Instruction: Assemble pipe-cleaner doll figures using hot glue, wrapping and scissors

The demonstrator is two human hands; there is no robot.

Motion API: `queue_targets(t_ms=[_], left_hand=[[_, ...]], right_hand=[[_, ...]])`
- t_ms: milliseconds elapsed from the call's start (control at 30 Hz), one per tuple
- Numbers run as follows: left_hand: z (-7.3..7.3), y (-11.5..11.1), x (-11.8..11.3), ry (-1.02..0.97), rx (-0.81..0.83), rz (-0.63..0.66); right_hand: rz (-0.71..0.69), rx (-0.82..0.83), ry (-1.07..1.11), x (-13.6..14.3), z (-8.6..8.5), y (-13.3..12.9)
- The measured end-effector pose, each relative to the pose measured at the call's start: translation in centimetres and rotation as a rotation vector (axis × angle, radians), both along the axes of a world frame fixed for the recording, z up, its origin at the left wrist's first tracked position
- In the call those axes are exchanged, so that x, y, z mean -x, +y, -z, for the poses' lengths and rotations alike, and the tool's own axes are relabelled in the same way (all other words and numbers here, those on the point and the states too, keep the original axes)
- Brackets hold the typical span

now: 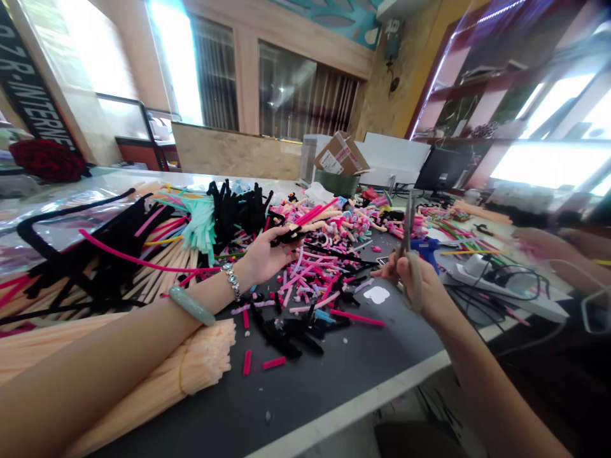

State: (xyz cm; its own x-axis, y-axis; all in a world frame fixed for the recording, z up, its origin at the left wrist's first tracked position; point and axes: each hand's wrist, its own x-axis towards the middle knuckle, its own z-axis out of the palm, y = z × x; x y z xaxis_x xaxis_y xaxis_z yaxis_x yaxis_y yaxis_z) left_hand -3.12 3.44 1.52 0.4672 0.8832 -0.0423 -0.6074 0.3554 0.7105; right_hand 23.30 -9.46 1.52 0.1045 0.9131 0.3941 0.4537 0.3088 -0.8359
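Note:
My left hand (268,259), with a bracelet and a pale green bangle on its arm, is closed on black pipe cleaners (287,236) at the middle of the table. Peach and pink stems show just beyond the fingers; whether they belong to the held piece I cannot tell. My right hand (424,286) grips a pair of scissors (407,222) by the handles, blades pointing up, apart from the left hand. Beneath and between the hands lie cut pink, lilac and black pipe cleaner pieces (310,273).
A peach pipe cleaner bundle (205,356) lies under my left forearm. Mint stems (199,222) and black stems (238,210) are heaped behind. A blue glue gun (426,251), a power strip (506,289) with cables and another person's arm (563,254) are at right. A cardboard box (341,154) stands behind.

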Motion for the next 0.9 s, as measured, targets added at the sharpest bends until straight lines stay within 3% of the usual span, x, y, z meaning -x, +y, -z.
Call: queue_targets(t_ms=[233,400,533,767,900], left_hand=[[0.5,-0.2,0.0,0.022,-0.031,0.156],[0.5,-0.7,-0.2,0.021,-0.065,0.295],[0.4,-1.2,-0.4,0.011,-0.084,0.362],[0.6,-1.5,-0.4,0.035,-0.16,0.486],[0.6,-1.9,-0.5,0.046,-0.217,0.516]], right_hand=[[-0.143,0.017,0.038,2.7,1.4,0.0],[-0.062,0.073,0.077,5.1,0.5,-0.6],[-0.114,0.091,0.255,6.2,-0.1,-0.6],[-0.045,-0.042,0.353,8.2,-1.3,1.2],[0.043,-0.123,0.302,9.0,-1.5,2.3]])
